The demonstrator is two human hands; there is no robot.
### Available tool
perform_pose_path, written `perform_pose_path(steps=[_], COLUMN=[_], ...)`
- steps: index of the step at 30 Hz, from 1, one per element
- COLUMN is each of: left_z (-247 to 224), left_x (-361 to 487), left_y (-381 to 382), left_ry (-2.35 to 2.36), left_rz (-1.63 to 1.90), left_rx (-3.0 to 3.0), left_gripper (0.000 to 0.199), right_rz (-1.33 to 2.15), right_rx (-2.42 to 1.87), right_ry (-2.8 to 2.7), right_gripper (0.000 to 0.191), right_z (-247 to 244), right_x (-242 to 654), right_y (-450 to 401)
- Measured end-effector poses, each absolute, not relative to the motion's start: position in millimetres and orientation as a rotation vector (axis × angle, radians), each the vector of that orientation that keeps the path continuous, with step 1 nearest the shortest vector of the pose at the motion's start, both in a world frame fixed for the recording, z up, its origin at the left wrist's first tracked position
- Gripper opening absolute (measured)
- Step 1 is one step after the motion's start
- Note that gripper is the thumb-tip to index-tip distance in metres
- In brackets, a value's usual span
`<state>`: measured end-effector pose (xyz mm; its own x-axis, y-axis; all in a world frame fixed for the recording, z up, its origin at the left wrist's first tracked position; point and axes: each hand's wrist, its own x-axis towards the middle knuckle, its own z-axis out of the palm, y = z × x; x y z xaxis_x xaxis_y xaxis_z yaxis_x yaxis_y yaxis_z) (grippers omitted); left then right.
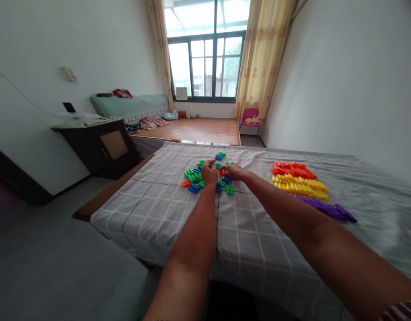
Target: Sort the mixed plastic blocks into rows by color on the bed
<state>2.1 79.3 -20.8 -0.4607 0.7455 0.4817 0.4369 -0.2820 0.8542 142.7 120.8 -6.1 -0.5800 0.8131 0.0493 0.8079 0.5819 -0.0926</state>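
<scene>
A mixed pile of small plastic pieces, mostly green [194,175] and blue [193,188], lies on a grey checked cloth [148,196]. My left hand [209,171] is over the middle of the pile with its fingers bent together; what they hold, if anything, is too small to name. My right hand [232,171] reaches in from the right, its fingers closed around a red-orange piece [223,172]. An orange piece [185,183] lies at the pile's left edge. To the right are rows of red-orange [292,169], yellow [301,186] and purple pieces [326,208].
Beyond the cloth-covered table stands a low bed [199,129] with cloths on it, below a window. A pink chair [251,117] is at the back right. On the left is a dark cabinet [108,147]. The table's wooden edge [83,208] shows at the left.
</scene>
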Motion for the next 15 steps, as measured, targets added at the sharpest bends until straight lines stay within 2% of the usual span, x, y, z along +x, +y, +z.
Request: perform_pose_path(steps=[7, 12, 15], left_z=[-23, -22, -23], left_x=[5, 6, 6], left_y=[80, 78, 77], left_ry=[1.697, 1.723, 1.724], left_rz=[1.81, 1.789, 1.784], left_rx=[1.46, 1.489, 1.507], left_gripper=[0.028, 0.029, 0.029], right_rz=[0.389, 0.322, 0.301], right_rx=[-1.223, -1.406, -1.398], right_ry=[-2.751, -2.625, -2.683], right_gripper=[0.044, 0.039, 0.044], right_z=[13, 24, 19], right_x=[186, 204, 194], right_y=[119, 110, 101])
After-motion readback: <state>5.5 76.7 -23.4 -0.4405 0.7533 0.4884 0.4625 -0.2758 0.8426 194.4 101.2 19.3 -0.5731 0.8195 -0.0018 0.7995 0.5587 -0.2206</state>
